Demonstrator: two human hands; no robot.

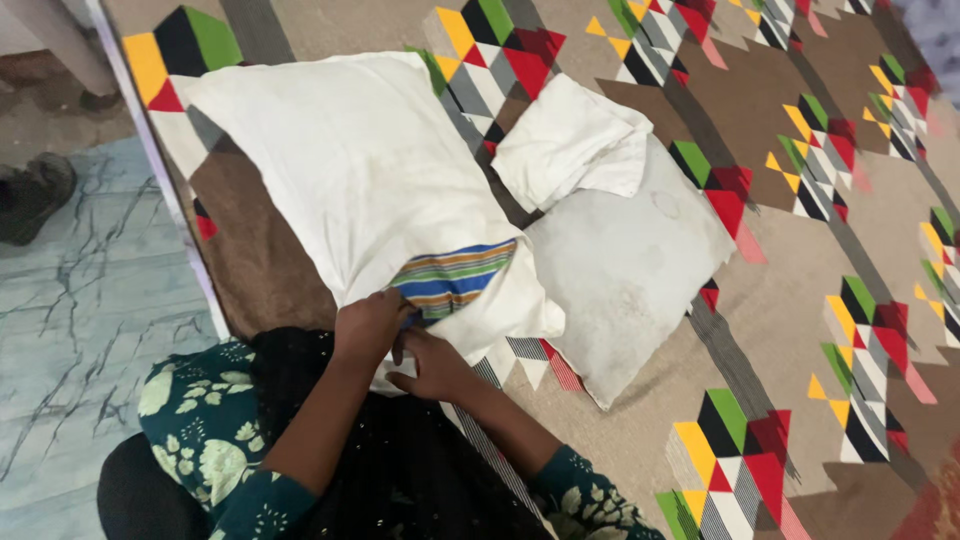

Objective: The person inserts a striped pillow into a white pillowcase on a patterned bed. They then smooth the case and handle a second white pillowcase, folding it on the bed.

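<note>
Seen from above: a bed spread [800, 250], flat-woven brown and tan, patterned with sharp geometric blocks in red, yellow, green, black and white.

At centre, toward 11 o'clock, a large white pillow [350, 170], soft, plump and roughly rectangular, in a creased cotton cover. At its near open end, a striped inner ticking [452, 280] showing in bands of blue, green, orange and white, bulging out of the cover's mouth.

At 6 o'clock of the pillow, left hand [368, 325] curled over the cover's edge, fingers closed on the white cloth just beside the striped patch. Right hand [432, 368] directly below and touching the same hem, fingers bent and pinched on the fabric, thumb toward the left hand.

At 3 o'clock of the pillow, a second cushion [625, 270], greyish white, flatter, square-cornered, slightly stained. Lying across its top edge at 1 o'clock, a folded white cloth [572, 145], limp and rumpled.

At 9 o'clock, pale marble-veined floor [80, 300] with a dark shoe [32, 195] on it. At 6 o'clock, dark green sleeves [200, 430] printed with pale flowers.
</note>
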